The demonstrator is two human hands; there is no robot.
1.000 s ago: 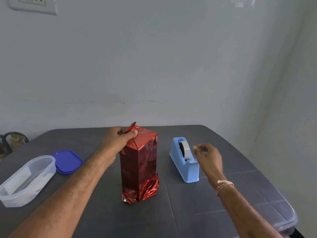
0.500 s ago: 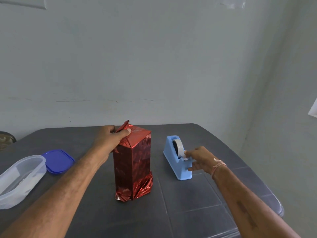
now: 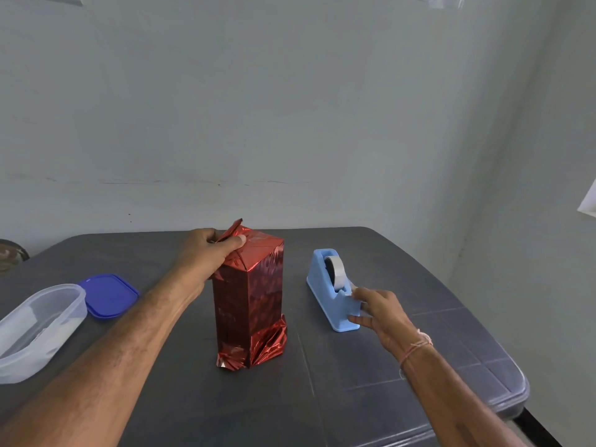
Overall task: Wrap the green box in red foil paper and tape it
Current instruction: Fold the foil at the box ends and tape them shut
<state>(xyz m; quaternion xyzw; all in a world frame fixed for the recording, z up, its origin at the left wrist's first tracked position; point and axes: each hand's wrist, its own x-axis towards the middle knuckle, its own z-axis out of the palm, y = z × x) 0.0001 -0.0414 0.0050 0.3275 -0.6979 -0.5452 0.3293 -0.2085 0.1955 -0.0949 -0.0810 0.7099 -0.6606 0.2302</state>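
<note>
The box stands upright at the table's middle, fully covered in red foil paper (image 3: 250,301); no green shows. Crumpled foil flares out at its base. My left hand (image 3: 206,253) pinches the folded foil flap at the box's top left corner, thumb pressing it down. A light blue tape dispenser (image 3: 332,291) with a roll of tape (image 3: 335,272) sits to the right of the box. My right hand (image 3: 382,314) rests at the dispenser's near end, index fingertip at the cutter, thumb against the lower front, fingers fairly straight.
A clear plastic container (image 3: 38,327) lies at the left table edge, with its blue lid (image 3: 109,295) just behind it. The dark grey table (image 3: 387,382) ends close on the right, and a white wall stands behind.
My right hand came from above the dispenser down to its near end and now touches the cutter. My left hand kept holding the top flap.
</note>
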